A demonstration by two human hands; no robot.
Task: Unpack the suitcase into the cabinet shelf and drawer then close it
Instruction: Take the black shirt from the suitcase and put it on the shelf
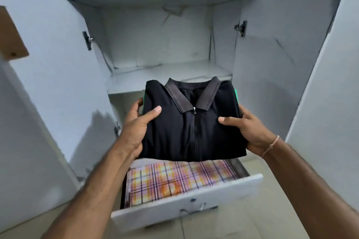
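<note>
- My left hand (134, 128) and right hand (246, 130) each have a grip on one side of the folded black shirt (190, 122), thumbs on top and fingers curled beneath, so the fold keeps flat.
- A green edge shows under it; I can't tell what that is.
- I hold it level, just in front of the shelf (167, 77), above the open drawer (186, 209).
- The drawer already holds a plaid cloth (174, 178), so I judge the shelf is this shirt's place.
- Both cabinet doors stand wide; the suitcase is out of view.

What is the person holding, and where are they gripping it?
A folded black shirt, gripped at its two side edges: left hand on one, right hand on the other.
</note>
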